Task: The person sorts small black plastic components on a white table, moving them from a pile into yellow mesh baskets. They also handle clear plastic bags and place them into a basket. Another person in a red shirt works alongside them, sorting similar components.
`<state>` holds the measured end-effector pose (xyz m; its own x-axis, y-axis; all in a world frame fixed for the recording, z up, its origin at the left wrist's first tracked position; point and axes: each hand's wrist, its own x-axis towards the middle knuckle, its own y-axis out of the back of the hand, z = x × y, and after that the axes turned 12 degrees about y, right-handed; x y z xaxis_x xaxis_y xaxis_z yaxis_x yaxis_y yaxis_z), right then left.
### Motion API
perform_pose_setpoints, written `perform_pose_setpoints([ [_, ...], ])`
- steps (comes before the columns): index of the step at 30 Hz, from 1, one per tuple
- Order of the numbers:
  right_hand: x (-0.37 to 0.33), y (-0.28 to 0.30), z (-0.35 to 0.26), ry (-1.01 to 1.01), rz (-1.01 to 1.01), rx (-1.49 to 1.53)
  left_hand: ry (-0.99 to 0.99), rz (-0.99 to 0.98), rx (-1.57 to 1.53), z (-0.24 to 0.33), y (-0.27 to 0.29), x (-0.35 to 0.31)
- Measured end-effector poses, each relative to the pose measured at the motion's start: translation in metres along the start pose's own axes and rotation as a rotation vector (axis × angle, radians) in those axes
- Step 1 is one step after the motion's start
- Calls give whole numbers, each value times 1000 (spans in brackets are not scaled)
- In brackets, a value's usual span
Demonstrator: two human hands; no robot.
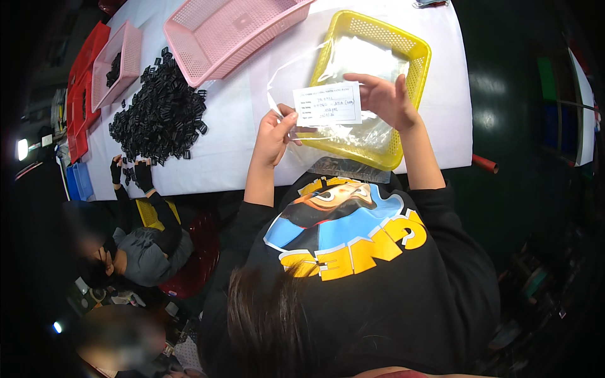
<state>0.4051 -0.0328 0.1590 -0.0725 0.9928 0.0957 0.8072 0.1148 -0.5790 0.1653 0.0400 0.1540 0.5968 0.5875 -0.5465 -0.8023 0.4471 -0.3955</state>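
Card (326, 104): one, thin white rectangle with handwritten lines, was held above the yellow basket (411, 47), its left edge pinched by the left hand (275, 135), while the right hand (387, 104) stood open beside it; a light, flat edge grip seemed to suit it best. Clear bag (296, 70): one, glossy wrinkled film, lay about the card, over or under unclear. Beyond: perforated plastic basket, that same yellow one; pink basket (246, 53), slotted; black pieces (161, 113), small, heaped on the white-covered surface (233, 145).

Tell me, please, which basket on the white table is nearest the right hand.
The yellow basket, partly hidden by the right hand; the pink baskets stand farther left.
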Motion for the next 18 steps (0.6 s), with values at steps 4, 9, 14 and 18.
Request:
perform_pose_setpoints([
  [4, -28, 20, -6, -33, 163, 5, 159, 131, 172, -32, 8, 14],
  [9, -56, 47, 16, -226, 601, -501, -117, 241, 797, -44, -18, 57],
  [14, -31, 81, 48, -308, 604, -977, -192, 384, 1001, -32, -34, 43],
  [18, -20, 88, 55, -285, 546, -1119, -465, 351, 994, -56, -23, 44],
])
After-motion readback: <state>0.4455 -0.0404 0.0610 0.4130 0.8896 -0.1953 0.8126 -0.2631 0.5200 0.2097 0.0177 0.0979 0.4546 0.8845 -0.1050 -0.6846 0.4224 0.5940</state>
